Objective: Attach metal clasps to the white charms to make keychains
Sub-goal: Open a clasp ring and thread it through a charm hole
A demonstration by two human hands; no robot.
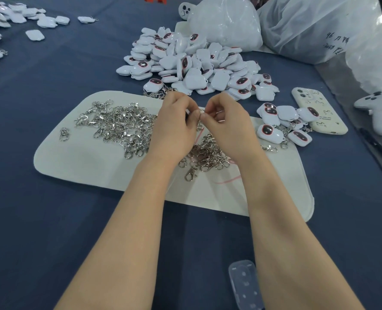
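Both left hand [174,124] and right hand [229,126] pinch one metal ring [200,112] above the mat [73,168], between clasp heaps [118,126].

head-worn view, angled forward and down, close over table [51,220]

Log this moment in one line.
left hand: pinches small silver metal ring | right hand: pinches same ring | silver metal clasps: heaped on white felt mat
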